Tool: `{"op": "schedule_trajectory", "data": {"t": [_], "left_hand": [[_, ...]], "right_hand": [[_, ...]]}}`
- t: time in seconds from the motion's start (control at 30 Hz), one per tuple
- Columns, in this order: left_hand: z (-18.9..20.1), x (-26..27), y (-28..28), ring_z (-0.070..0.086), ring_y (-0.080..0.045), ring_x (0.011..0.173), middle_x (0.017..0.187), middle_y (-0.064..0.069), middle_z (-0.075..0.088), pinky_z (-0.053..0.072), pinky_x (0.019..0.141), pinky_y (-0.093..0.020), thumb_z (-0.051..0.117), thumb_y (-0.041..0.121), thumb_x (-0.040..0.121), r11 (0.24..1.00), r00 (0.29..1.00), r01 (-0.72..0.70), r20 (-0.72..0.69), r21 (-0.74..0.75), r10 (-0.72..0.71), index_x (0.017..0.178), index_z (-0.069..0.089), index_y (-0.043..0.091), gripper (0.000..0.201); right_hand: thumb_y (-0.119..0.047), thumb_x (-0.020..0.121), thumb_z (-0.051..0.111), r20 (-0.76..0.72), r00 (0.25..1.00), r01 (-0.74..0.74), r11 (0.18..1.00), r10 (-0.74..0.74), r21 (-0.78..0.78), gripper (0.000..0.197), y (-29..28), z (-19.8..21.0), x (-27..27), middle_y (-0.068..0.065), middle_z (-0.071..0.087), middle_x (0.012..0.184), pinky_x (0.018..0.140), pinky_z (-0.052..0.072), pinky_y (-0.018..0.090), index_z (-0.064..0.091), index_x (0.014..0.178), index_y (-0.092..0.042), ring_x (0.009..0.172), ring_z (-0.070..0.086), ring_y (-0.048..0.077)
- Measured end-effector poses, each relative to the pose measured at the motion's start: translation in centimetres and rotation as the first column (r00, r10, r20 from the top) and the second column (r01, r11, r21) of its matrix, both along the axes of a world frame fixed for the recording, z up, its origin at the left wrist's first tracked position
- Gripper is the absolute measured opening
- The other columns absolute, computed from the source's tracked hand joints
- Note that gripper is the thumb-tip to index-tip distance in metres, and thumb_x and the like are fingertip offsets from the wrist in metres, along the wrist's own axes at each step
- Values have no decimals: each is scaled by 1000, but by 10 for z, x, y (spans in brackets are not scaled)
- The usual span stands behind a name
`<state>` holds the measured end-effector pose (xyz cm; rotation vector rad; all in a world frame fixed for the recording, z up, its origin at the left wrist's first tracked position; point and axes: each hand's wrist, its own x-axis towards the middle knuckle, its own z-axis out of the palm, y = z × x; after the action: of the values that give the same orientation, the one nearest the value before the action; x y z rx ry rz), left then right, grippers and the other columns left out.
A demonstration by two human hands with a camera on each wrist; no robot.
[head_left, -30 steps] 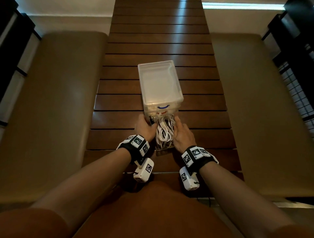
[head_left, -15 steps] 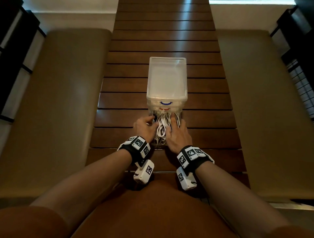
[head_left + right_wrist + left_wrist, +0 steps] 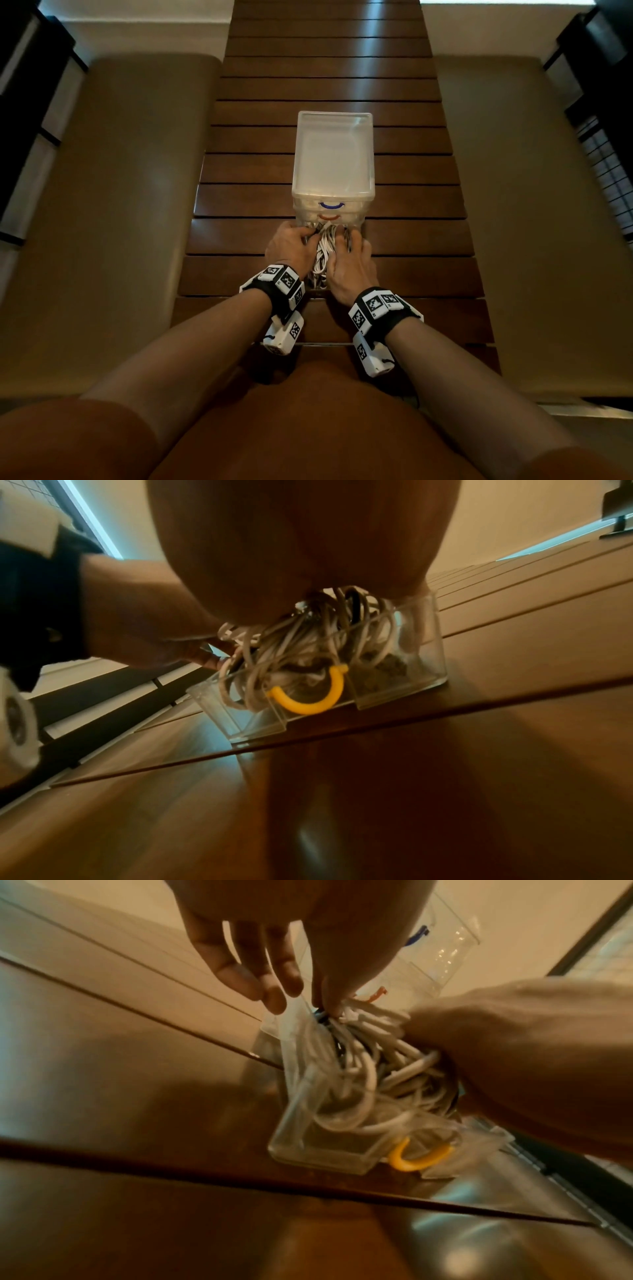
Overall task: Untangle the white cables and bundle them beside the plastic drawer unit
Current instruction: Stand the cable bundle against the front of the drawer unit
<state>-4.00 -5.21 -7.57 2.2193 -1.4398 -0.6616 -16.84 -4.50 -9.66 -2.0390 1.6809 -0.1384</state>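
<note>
Head view shows a slatted wooden table running up the middle of the frame, with a clear plastic drawer unit standing on it at the centre. The lowest drawer is pulled out toward the person and it is full of white cables. These cables lie in a loose tangle inside the drawer, just below the unit in the frame, between the two hands. The left hand is at the left side of the drawer; in the left wrist view its fingers point down, only lightly bent, and the fingertips touch the clear wall and the upper ends of the cables. I cannot tell if they really pinch a cable there. The right hand is at the right side and lies over the tangle; in the left wrist view it comes in from the right of the frame and its fingers go down into the cables, but the fingers are hidden, so the grip cannot be told. The right wrist view, at the centre, shows the drawer front with a yellow handle. On the unit above, a blue handle and an orange handle are seen. Beige benches stand at both sides of the table.
</note>
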Motion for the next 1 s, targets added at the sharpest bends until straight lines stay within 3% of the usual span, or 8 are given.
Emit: {"op": "schedule_trajectory", "data": {"t": [0.23,0.37,0.5,0.6,0.67,0.8,0.9,1.0], "left_hand": [[6,3,-10,66,-18,74,83,7,72,57,67,-32,67,43,82,997,997,-43,-58,60,47,87,77,28,18],[4,4,-9,66,-12,70,80,10,73,59,67,-33,66,47,82,997,996,-8,-93,77,15,90,76,31,20],[2,8,-1,65,-11,79,87,5,72,56,76,-29,67,43,85,996,983,69,-174,60,-58,107,73,23,30],[3,9,8,51,-11,103,106,4,57,41,91,-27,70,42,83,976,959,209,-209,67,-191,124,63,20,47],[0,10,9,54,-16,108,112,0,60,43,93,-30,72,44,81,973,958,220,-208,76,-200,127,61,23,52],[-4,6,17,62,-17,108,118,-2,67,49,92,-27,75,37,79,990,954,136,-276,42,-119,133,55,23,59],[-6,-3,17,62,-24,105,113,-6,68,50,86,-29,73,40,79,993,986,111,-126,36,-106,134,54,28,59],[-9,-7,14,64,-27,97,103,-7,68,55,79,-36,68,44,82,988,993,113,13,102,-115,129,56,35,49]], "right_hand": [[-30,100,33,-32,997,-71,995,69,-67,54,6,1,-2,7,17,158,112,16,63,16,151,-28,144,12,41],[-28,100,25,15,992,-124,983,127,-135,53,8,0,-7,18,29,153,116,25,52,29,147,-5,144,21,36],[-28,99,24,-56,983,-181,962,173,-205,52,2,-3,-6,18,36,148,118,22,46,33,144,-3,140,27,33],[-33,97,29,-35,991,-135,981,132,-137,56,3,-4,-4,7,23,158,118,21,48,24,150,-16,147,14,31],[-32,97,31,-34,991,-133,988,131,-80,59,3,-5,-5,3,14,161,119,15,50,17,153,-19,149,4,28],[-30,90,26,185,973,-136,991,136,-11,64,-4,-4,-14,3,13,162,119,15,51,17,153,-20,149,3,26],[-28,91,33,232,966,-88,988,115,-125,63,0,4,-20,10,25,156,117,24,50,21,151,-14,145,19,26],[-33,99,35,114,967,-213,969,227,-123,63,11,9,-20,14,11,160,122,11,39,14,153,-8,148,9,24]]}}
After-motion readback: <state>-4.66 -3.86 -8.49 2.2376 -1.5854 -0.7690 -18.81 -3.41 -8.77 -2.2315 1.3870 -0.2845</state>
